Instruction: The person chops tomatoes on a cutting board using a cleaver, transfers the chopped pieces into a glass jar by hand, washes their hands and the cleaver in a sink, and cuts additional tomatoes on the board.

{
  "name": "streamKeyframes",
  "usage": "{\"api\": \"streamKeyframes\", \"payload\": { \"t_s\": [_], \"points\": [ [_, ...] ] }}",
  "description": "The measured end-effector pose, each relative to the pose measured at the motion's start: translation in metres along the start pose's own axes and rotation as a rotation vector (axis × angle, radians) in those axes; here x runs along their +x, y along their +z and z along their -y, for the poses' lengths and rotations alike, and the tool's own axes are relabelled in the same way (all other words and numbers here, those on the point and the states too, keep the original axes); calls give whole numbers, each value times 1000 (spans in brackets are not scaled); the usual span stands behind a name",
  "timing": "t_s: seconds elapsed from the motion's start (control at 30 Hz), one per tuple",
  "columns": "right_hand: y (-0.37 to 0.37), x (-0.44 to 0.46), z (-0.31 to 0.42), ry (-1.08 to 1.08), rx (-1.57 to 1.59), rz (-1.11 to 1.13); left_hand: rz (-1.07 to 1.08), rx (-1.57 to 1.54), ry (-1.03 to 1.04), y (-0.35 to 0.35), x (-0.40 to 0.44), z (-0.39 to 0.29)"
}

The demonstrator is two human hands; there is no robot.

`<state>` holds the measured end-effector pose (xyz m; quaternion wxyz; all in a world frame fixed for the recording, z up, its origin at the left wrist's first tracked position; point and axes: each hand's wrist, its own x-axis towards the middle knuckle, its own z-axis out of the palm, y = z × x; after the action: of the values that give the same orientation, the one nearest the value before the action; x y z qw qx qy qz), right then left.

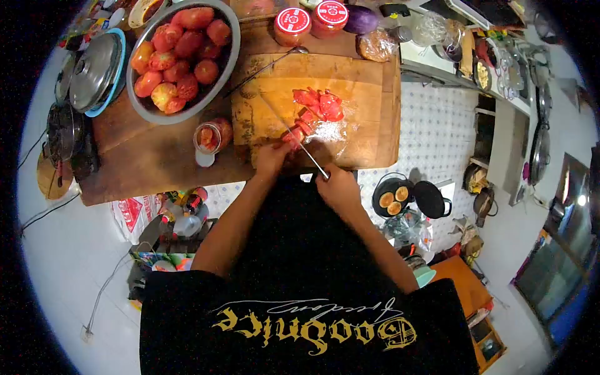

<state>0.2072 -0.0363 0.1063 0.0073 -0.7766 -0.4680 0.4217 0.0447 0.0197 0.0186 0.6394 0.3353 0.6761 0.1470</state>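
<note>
My right hand is wrapped round the handle of a long knife at the near edge of the wooden cutting board. The thin blade slants up and left across the board. My left hand has its fingers closed on a piece of tomato right beside the blade. Just beyond the blade, several cut tomato chunks lie in a wet patch of juice. Part of the left fingertips is hard to make out.
A metal bowl of whole tomatoes stands at the back left, near an open jar with tomato inside. Two lidded jars and an eggplant line the back. A ladle lies across the board's left corner. Round cakes fill a pan at lower right.
</note>
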Motion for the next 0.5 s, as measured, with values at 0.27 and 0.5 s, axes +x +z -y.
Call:
{"api": "streamKeyframes", "payload": {
  "t_s": [0.27,0.5],
  "points": [
    [38,22,-18,16,-28,23,17,212,91,-7,18,17],
    [21,50,-14,-243,213,-70,-90,255,176,5,8,4]
  ]
}}
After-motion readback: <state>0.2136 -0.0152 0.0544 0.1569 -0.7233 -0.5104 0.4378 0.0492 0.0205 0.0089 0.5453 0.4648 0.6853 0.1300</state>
